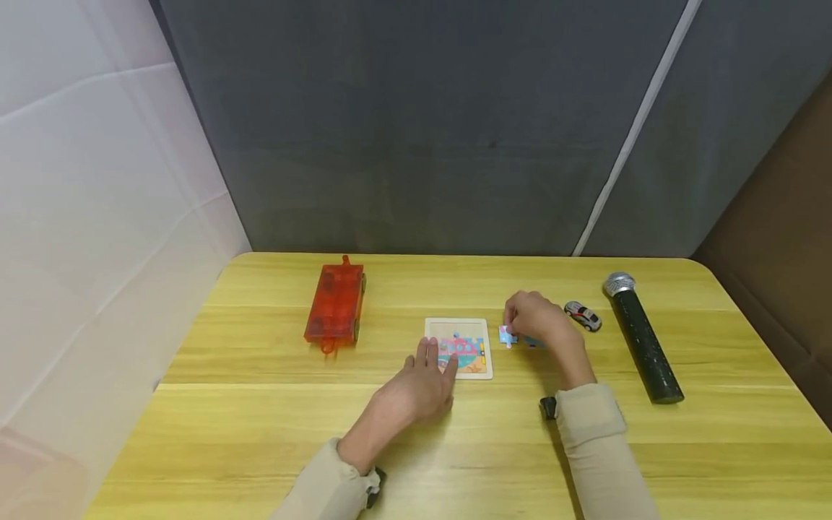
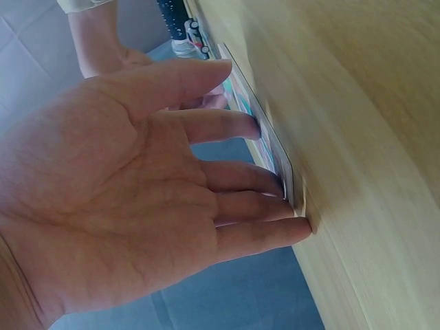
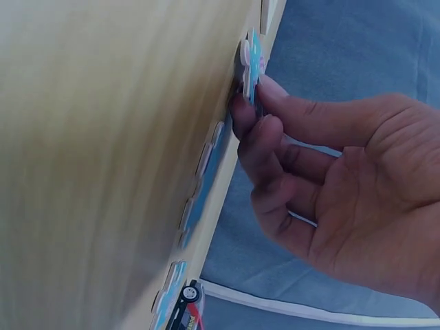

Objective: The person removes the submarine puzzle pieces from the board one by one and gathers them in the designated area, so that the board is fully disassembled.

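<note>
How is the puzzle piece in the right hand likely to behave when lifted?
The piece is probably stiff, since it looks flat while pinched at one end. It is likely light, being thin and small beside the fingers.

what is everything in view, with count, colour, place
Puzzle board: 1, pale, multicoloured picture, mid-table
Pinched puzzle piece: 1, blue and pink, right of board
Microphone: 1, black and silver, table's right side
Toy car: 1, black, white, red, left of microphone
Loose puzzle pieces: at least 2, blue, near toy car
Wheeled toy: 1, see-through red, table's left side
Table: 1, yellow, under these
Backdrop: 1, dark grey, behind table
Side coverings: 2, white left, brown right
Sleeves: 2, beige, bottom of head view
Wrist devices: 2, dark, by the sleeves
Left hand: 1, bare, touching puzzle board
Right hand: 1, bare, pinching that piece
</note>
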Motion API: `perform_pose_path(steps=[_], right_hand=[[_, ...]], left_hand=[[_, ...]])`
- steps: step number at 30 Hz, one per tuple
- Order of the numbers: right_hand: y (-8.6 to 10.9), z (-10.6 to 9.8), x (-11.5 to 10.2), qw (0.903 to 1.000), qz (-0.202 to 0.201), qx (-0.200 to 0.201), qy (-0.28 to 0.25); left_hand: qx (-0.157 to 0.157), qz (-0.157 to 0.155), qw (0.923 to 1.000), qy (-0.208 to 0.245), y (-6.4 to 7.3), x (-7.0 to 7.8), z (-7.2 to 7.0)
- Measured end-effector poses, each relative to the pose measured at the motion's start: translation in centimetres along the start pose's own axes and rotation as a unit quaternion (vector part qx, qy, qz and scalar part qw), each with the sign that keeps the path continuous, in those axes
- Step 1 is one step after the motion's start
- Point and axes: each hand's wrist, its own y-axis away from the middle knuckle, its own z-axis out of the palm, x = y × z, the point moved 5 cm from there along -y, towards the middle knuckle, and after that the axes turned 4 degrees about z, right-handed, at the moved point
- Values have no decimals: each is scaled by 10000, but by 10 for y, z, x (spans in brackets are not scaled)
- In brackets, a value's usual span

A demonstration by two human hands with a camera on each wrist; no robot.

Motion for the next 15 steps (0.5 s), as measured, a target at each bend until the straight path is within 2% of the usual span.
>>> perform_pose_path(steps=[5, 9, 15], right_hand=[[0, 1, -2, 9988, 277, 108, 384], [1, 2, -2, 9985, 382, 94, 371], [3, 3, -2, 9978, 554, 52, 371]], left_hand=[[40, 7, 9999, -115, 0, 0, 0], [38, -53, 9999, -116, 4, 2, -4], [52, -88, 9999, -89, 3, 2, -3]])
